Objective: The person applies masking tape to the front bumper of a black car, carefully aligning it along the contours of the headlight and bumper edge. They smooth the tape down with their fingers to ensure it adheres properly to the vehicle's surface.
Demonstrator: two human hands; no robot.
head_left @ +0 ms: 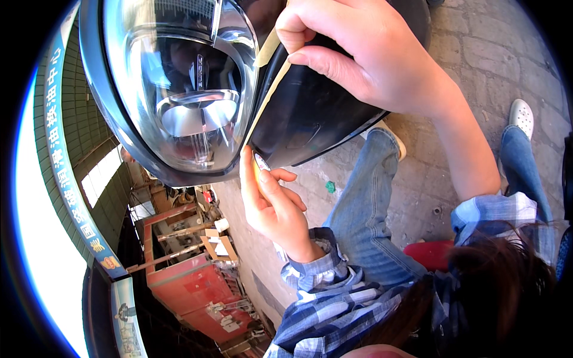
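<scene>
A dark car's clear headlight (200, 113) fills the upper left, beside a glossy black body panel (304, 110). A narrow strip of masking tape (268, 98) stretches along the seam between them. My right hand (370, 56) pinches the strip's upper part between thumb and bent fingers, above the panel. At the strip's lower end my left hand (271, 206) is closed, its thumb and index finger around what looks like a roll of masking tape (261, 163), mostly hidden by the fingers. Another pale piece of tape (268, 48) lies at the lamp's upper right edge.
Behind the car stands a red cabinet (200, 285) with clutter and an open cardboard box (219, 246). A long sign (62, 155) curves along the left. My jeans-clad leg (367, 203) is close below the panel, over grey paving (477, 53); a white clog (521, 118) is at right.
</scene>
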